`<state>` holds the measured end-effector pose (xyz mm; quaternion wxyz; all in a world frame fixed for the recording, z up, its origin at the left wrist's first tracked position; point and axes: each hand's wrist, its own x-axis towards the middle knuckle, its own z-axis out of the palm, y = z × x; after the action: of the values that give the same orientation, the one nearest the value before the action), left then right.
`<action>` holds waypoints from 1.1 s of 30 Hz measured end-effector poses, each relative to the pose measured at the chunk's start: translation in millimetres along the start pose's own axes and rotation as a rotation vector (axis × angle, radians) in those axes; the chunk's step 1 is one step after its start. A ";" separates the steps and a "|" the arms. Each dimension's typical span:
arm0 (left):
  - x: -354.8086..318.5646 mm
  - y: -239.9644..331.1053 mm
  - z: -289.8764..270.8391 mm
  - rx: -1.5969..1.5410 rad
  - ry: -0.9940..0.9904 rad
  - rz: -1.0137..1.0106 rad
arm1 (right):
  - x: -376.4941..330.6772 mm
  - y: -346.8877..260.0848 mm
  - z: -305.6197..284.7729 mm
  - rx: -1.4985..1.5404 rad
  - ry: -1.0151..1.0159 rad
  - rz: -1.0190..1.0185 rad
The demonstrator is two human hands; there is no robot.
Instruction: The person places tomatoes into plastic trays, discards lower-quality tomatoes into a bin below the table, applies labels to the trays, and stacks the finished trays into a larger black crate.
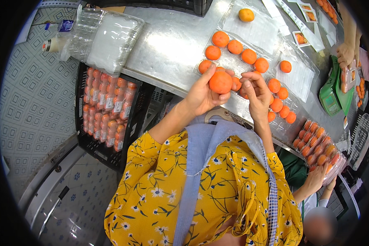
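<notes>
Fingers of the left hand (202,93) grip a fruit (220,83) over the near edge of the worktop (164,45); those of the right hand (258,95) curl beside it, whether gripping anything I cannot tell.

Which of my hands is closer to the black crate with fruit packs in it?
Left. Your left hand, holding a fruit, is to the right of the crate; your right hand is farther right.
</notes>
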<state>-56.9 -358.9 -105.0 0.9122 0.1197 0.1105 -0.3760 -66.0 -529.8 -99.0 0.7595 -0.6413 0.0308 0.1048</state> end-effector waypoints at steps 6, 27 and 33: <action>0.5 1.0 -3.8 0.017 0.006 0.052 | 1.9 0.5 0.1 0.017 -0.008 0.002; 1.9 -8.8 0.2 0.472 0.054 0.041 | 15.3 -5.8 22.0 -0.404 -0.002 -0.274; 0.6 -7.6 -2.5 0.477 0.058 0.044 | 17.6 -4.8 19.2 -0.115 -0.018 -0.094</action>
<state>-62.2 -363.8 -108.5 0.8626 0.3450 0.0421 -0.3677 -49.5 -509.6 -94.2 0.7258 -0.6835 -0.0123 0.0766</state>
